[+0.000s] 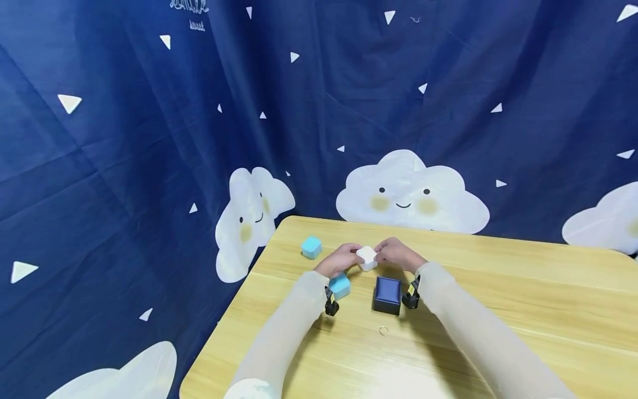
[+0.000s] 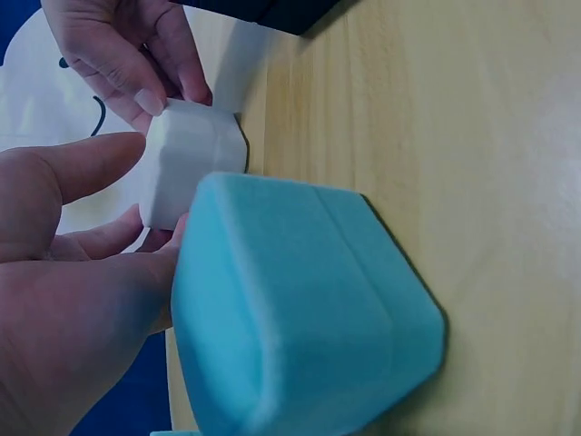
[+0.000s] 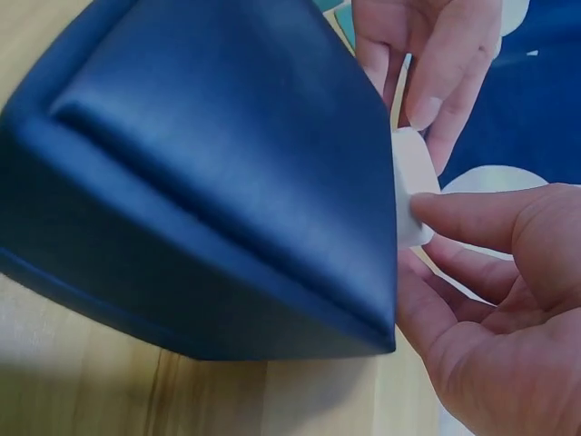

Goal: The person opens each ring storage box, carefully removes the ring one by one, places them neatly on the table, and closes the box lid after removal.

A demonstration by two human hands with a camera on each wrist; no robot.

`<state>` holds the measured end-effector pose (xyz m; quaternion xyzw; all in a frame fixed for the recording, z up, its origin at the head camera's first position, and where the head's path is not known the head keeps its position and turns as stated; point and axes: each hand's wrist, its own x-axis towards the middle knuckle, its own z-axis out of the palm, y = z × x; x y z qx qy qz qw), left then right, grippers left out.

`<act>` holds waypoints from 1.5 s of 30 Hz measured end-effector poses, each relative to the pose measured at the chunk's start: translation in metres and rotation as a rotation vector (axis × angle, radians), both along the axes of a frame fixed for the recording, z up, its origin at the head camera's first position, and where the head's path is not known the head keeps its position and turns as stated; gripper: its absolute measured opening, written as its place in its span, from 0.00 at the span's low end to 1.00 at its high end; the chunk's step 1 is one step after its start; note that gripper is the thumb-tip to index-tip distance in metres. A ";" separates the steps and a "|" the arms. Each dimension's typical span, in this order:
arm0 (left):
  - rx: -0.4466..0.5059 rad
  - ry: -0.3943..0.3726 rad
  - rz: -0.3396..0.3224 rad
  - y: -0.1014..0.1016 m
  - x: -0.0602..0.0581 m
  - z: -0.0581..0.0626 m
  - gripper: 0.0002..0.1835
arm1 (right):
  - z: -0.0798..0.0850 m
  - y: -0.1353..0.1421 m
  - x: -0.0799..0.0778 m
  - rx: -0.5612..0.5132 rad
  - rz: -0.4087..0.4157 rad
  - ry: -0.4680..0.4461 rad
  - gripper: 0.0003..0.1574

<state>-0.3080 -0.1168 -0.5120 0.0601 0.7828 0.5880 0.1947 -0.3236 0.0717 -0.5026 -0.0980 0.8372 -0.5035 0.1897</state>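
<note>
Both hands hold a small white ring box (image 1: 368, 258) with rounded corners, close over the table. On its left side, the left hand (image 1: 343, 260) has thumb and fingers at the box's edges. From the right, the right hand (image 1: 397, 254) pinches it, the thumb lying on its face in the right wrist view. Beneath the left wrist stands a turquoise box (image 2: 300, 300) of similar shape. A dark blue box (image 3: 227, 173) with a padded top sits near the right wrist. Nearer the person, a thin ring (image 1: 383, 331) lies on the wood.
A second turquoise box (image 1: 311, 247) stands at the back left of the wooden table (image 1: 498, 288). Behind the table hangs a dark blue curtain (image 1: 319, 111) with white clouds and triangles. Each wrist wears a black strap with a small camera.
</note>
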 end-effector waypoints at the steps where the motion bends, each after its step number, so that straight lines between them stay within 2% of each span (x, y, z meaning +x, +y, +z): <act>1: -0.001 0.001 -0.003 0.001 -0.001 0.000 0.19 | 0.000 0.001 0.001 -0.007 0.000 -0.008 0.19; 11: 0.058 -0.048 0.006 0.002 0.000 -0.008 0.23 | -0.003 0.007 0.001 -0.032 0.018 -0.013 0.20; 17: 0.072 -0.046 0.012 0.004 0.001 -0.008 0.21 | -0.003 0.009 0.001 -0.030 0.011 -0.022 0.19; 23: 0.037 -0.027 0.017 0.015 0.001 -0.006 0.22 | -0.003 0.015 0.003 -0.050 0.000 -0.035 0.21; 26: 0.056 -0.025 0.013 0.020 0.001 -0.006 0.21 | -0.004 0.020 0.004 -0.054 -0.009 -0.039 0.21; 31: 0.100 -0.038 -0.026 0.033 -0.003 -0.007 0.20 | -0.005 0.032 0.006 -0.066 -0.030 -0.033 0.22; 41: 0.076 -0.024 -0.096 0.063 -0.003 -0.004 0.22 | -0.008 0.066 0.016 -0.055 -0.058 -0.021 0.23; 45: 0.055 -0.023 -0.144 0.076 -0.004 -0.003 0.22 | -0.010 0.078 0.021 -0.055 -0.077 -0.032 0.24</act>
